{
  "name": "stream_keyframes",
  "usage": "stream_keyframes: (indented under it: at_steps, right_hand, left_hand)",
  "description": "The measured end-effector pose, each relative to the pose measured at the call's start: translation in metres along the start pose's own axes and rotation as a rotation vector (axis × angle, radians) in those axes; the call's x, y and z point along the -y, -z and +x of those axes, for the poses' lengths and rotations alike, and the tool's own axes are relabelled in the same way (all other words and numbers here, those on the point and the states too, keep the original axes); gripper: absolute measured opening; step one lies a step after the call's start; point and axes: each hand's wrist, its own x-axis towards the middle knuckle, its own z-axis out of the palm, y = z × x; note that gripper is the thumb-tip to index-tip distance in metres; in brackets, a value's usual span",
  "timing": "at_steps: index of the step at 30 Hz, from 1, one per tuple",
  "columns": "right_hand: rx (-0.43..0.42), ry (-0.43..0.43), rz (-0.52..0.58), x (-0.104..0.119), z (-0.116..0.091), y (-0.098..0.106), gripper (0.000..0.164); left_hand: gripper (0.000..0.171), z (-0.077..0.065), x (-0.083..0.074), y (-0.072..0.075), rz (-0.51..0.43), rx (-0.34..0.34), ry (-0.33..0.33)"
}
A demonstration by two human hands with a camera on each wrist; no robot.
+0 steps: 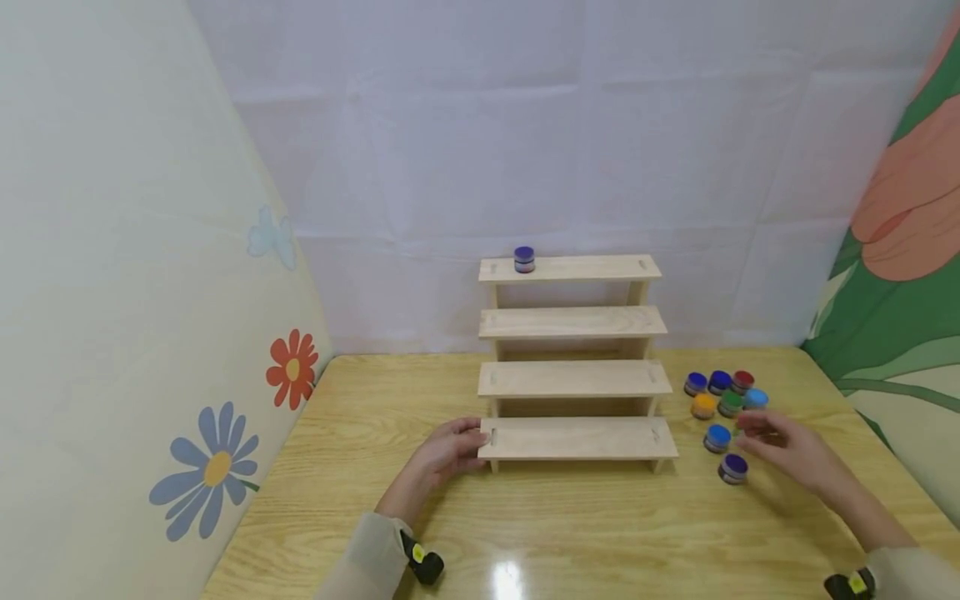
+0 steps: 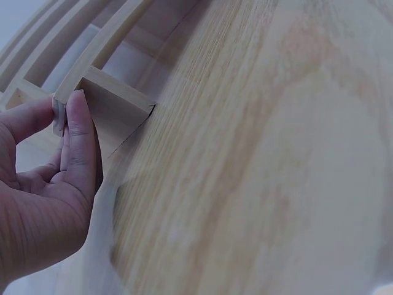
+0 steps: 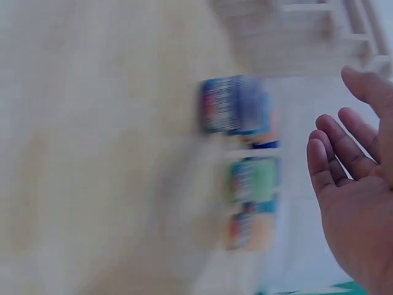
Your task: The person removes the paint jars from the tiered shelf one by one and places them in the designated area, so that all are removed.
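Note:
A four-tier wooden display stand (image 1: pixel 577 379) stands on the table. My left hand (image 1: pixel 447 454) pinches the left end of its lowest board, thumb on top and fingers beneath; the left wrist view shows the same hold by the hand (image 2: pixel 52 166). My right hand (image 1: pixel 795 454) hovers beside the small paint jars, fingers loosely bent, holding nothing. Nearest it are a purple-lidded jar (image 1: pixel 733 468) and a blue-lidded jar (image 1: pixel 717 438). A green-lidded jar (image 3: pixel 255 179) appears blurred in the right wrist view. Another purple-lidded jar (image 1: pixel 524 260) sits on the top board, left of centre.
Behind the nearest jars cluster more jars with orange (image 1: pixel 703 407), green (image 1: pixel 731 404), light blue (image 1: pixel 756 399), red (image 1: pixel 743 382) and dark blue lids (image 1: pixel 720 382). A white cloth (image 1: pixel 420 167) hangs behind the wooden table (image 1: pixel 570 533). Flower-patterned panels flank both sides.

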Motion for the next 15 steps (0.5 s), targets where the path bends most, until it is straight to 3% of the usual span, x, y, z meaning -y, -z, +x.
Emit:
stream_keyframes:
  at_steps: [4,15]
  right_hand:
    - [-0.044,0.049,-0.011,0.019,0.013,0.012,0.037]
    - [-0.013,0.141,-0.013,0.072,0.063,0.03,0.04]
  left_hand:
    - [0.053,0.0,0.0,-0.001,-0.003,-0.003,0.004]
    - [0.052,0.0,0.001,0.001,-0.003,0.012,-0.007]
